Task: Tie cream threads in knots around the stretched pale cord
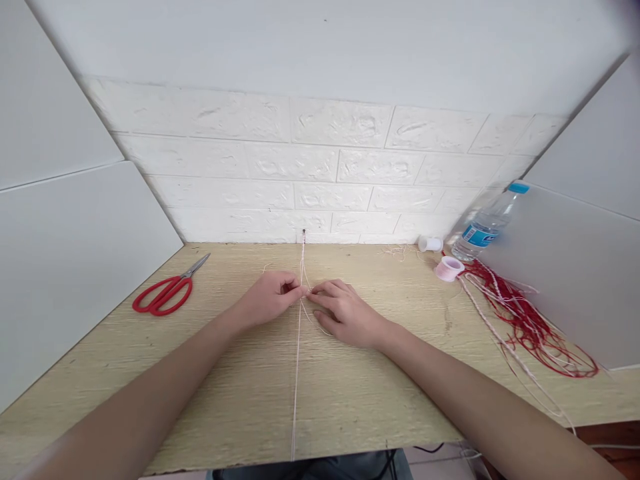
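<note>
so the pale cord (pixel 297 373) runs in a straight line from a small pin (pixel 303 232) at the foot of the brick wall (pixel 320 173) down to the near edge of the wooden table (pixel 350 400), and it looks taut, which i'd guess is why it's anchored at the far end: it gives both hands something fixed to work against. the left hand (pixel 270 299) sits just left of the cord with thumb and forefinger pinched on it, other fingers curled in. the right hand (pixel 343 310) is just on the other side, fingertips meeting the left ones at the cord, seemingly gripping a finer loose strand that curls off under the palm, though it's too thin to be sure. both hands meet at the same spot, a bit short of the pin, so the pinch point seems to be where the strands cross. well off to the left of the left hand lie red scissors (pixel 166 293), closed, within reach but out of the way. out past the right hand there's a small pink spool (pixel 449 268), a white spool (pixel 429 244) on its side by the wall, a water bottle (pixel 487 223) leaning into the corner, and a heap of red thread (pixel 530 327) with pale strands trailing toward the table edge.
</note>
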The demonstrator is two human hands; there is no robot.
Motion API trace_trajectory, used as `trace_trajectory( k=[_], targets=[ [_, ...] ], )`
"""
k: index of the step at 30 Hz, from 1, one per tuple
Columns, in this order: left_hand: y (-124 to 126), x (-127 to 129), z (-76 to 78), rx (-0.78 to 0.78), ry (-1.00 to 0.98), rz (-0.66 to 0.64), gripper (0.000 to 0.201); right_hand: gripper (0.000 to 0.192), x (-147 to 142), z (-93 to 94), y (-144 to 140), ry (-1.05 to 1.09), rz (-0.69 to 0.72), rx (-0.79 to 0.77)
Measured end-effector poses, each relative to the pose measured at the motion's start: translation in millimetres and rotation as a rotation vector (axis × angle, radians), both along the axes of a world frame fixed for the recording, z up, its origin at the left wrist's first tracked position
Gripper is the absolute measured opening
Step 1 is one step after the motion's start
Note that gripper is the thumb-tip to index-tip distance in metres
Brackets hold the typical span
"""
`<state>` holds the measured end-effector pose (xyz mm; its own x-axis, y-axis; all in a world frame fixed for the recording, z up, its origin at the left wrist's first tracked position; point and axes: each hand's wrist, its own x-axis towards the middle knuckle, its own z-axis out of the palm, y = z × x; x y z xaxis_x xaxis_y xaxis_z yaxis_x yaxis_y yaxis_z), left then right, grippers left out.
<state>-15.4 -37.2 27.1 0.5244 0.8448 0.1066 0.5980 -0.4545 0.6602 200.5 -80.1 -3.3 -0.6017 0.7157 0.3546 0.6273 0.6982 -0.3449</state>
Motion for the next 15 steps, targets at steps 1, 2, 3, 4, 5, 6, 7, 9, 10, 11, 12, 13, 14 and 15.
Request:
trace_trajectory(
  k=[1, 2, 3, 4, 5, 6, 7, 9, 10, 11, 12, 13, 14, 15],
  targets=[
    [-0.1, 0.0, -1.0, 0.015, 0.012, -0.005, 0.034, 0.039, 0.1, 0.0, -0.1, 0.0, 0.002, 0.002],
    [-0.1, 0.1, -1.9, 0.03, 0.025, -0.013, 0.033, 0.039, 0.1, 0.0, -0.1, 0.001, 0.004, 0.004],
    [0.0, 0.1, -2.6, 0.042, 0.038, -0.022, 0.033, 0.039, 0.1, 0.1, -0.1, 0.002, 0.009, 0.005],
    [0.2, 0.1, -3.1, 0.053, 0.049, -0.03, 0.032, 0.039, 0.0, 0.2, -0.2, 0.003, 0.015, 0.005],
    [0.4, 0.1, -3.4, 0.061, 0.058, -0.034, 0.032, 0.04, 0.0, 0.4, -0.2, 0.002, 0.023, 0.005],
    [0.6, 0.1, -3.4, 0.068, 0.064, -0.035, 0.031, 0.04, 0.0, 0.6, -0.3, 0.001, 0.03, 0.005],
    [0.7, 0.1, -3.4, 0.073, 0.07, -0.034, 0.031, 0.041, -0.1, 0.8, -0.3, 0.0, 0.036, 0.005],
    [1.0, 0.3, -2.9, 0.084, 0.081, -0.036, 0.031, 0.042, -0.1, 1.2, -0.6, -0.002, 0.045, 0.005],
    [1.0, 0.6, -2.7, 0.093, 0.083, -0.039, 0.031, 0.041, -0.1, 1.5, -0.7, -0.003, 0.049, 0.005],
    [1.0, 0.9, -2.5, 0.106, 0.084, -0.042, 0.031, 0.041, -0.1, 1.8, -0.9, -0.006, 0.052, 0.005],
    [0.9, 1.2, -2.5, 0.121, 0.083, -0.044, 0.031, 0.04, -0.1, 2.2, -1.1, -0.008, 0.056, 0.004],
    [0.8, 1.5, -2.5, 0.138, 0.082, -0.044, 0.032, 0.04, -0.2, 2.7, -1.3, -0.01, 0.061, 0.004],
    [0.8, 1.9, -2.7, 0.154, 0.082, -0.044, 0.032, 0.039, -0.3, 3.2, -1.5, -0.012, 0.066, 0.002],
    [0.8, 2.1, -3.1, 0.168, 0.085, -0.044, 0.033, 0.038, -0.5, 3.7, -1.8, -0.012, 0.072, 0.001]
  ],
)
